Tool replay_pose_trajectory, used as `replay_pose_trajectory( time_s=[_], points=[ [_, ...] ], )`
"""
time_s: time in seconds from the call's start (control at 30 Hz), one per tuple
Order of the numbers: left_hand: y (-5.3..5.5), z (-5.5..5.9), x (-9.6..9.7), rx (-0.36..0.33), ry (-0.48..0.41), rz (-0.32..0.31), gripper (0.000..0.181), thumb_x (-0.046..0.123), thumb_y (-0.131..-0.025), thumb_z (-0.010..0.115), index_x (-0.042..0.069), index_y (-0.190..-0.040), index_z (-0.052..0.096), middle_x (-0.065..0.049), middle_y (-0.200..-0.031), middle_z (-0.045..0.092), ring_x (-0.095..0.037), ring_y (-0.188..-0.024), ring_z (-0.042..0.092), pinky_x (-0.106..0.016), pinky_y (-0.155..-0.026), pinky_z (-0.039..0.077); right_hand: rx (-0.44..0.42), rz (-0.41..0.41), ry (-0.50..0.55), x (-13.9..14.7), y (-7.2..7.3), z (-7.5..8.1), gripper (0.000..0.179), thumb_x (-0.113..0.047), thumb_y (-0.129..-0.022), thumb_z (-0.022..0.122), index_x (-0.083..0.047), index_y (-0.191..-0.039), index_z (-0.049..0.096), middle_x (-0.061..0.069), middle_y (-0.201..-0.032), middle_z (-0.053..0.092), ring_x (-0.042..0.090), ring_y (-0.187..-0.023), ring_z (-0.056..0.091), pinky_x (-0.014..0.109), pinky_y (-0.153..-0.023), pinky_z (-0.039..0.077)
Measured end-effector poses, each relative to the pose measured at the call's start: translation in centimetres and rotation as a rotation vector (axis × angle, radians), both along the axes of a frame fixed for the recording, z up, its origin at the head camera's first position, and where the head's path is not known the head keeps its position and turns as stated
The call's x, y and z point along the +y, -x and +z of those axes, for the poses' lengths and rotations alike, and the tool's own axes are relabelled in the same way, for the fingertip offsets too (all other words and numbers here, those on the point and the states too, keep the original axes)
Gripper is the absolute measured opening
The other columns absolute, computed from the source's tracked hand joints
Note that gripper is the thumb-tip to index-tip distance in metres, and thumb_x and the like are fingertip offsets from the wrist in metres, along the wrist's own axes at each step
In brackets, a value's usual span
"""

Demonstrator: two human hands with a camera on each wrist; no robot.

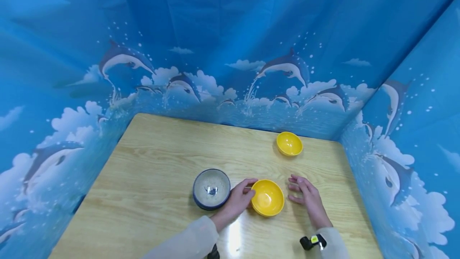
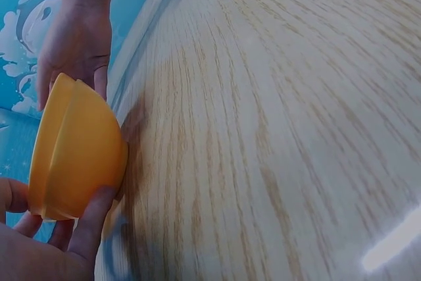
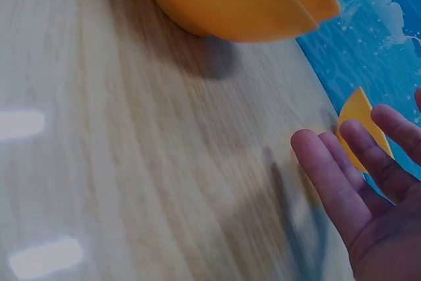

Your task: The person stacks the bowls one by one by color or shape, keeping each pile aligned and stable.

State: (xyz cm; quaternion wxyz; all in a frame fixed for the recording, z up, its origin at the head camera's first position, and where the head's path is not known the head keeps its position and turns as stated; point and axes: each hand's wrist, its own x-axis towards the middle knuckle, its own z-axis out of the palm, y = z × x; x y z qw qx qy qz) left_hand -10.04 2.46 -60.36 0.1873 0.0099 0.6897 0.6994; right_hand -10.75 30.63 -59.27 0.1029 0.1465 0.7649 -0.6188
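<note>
A yellow bowl (image 1: 267,198) is gripped at its left side by my left hand (image 1: 240,198), with the thumb against its outer wall. In the left wrist view, the yellow bowl (image 2: 82,149) has a double edge near its rim, like two bowls nested together. Its base is close over the table. My right hand (image 1: 305,197) hovers to the right of it, apart from the bowl and holding nothing. Its fingers are spread and loosely extended in the right wrist view, where the palm (image 3: 388,248) shows.
A grey-white bowl with a dark blue rim (image 1: 212,189) stands just left of my left hand. Another yellow bowl (image 1: 289,144) sits near the wooden table's (image 1: 161,151) back edge. Blue dolphin-print curtains (image 1: 215,31) hang behind and along the sides.
</note>
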Motion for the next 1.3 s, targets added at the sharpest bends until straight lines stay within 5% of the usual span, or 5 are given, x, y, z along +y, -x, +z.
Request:
replay_pose_trajectory(
  time_s=[0.87,1.3],
  points=[
    [0.2,-0.4,0.1,-0.02,0.0,-0.006,0.045,0.013,-0.105,0.064,0.015,-0.15,0.064,-0.013,-0.135,0.071,-0.018,-0.107,0.069,-0.033,-0.078,0.067,0.018,-0.004,-0.039,3.7,4.6,0.2,0.07,-0.056,-0.116,0.039,-0.004,-0.163,0.043,0.021,-0.167,0.045,0.0,-0.117,0.067,0.03,-0.098,0.066],
    [0.1,-0.2,-0.1,-0.015,-0.002,-0.012,0.045,0.013,-0.104,0.065,0.016,-0.149,0.064,-0.013,-0.135,0.071,-0.017,-0.103,0.069,-0.033,-0.076,0.067,-0.015,-0.133,-0.026,4.1,6.2,0.6,0.067,-0.054,-0.116,0.044,-0.008,-0.164,0.042,0.007,-0.154,0.055,0.002,-0.114,0.067,0.027,-0.096,0.066]
  ],
)
